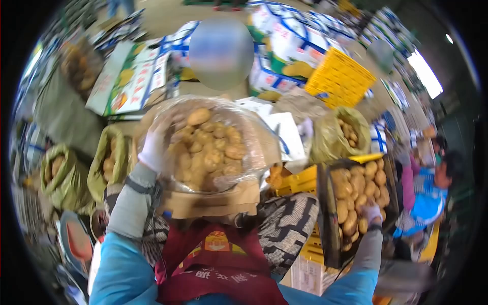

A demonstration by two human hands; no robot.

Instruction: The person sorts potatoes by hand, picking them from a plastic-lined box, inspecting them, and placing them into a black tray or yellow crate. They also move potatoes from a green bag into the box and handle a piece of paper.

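Observation:
My left hand, in a white glove, presses flat on the left side of a clear plastic bag of potatoes. The bag sits in a brown cardboard box. A person in a dark red apron with black-and-white patterned sleeves stands right in front of me and holds the box. My right hand, also gloved, reaches into a black crate of loose potatoes and curls its fingers over a potato near the crate's near end.
Green sacks of potatoes stand at the left and another behind the crate. Yellow crates and printed cardboard boxes are stacked behind. A person in a blue top is at the right.

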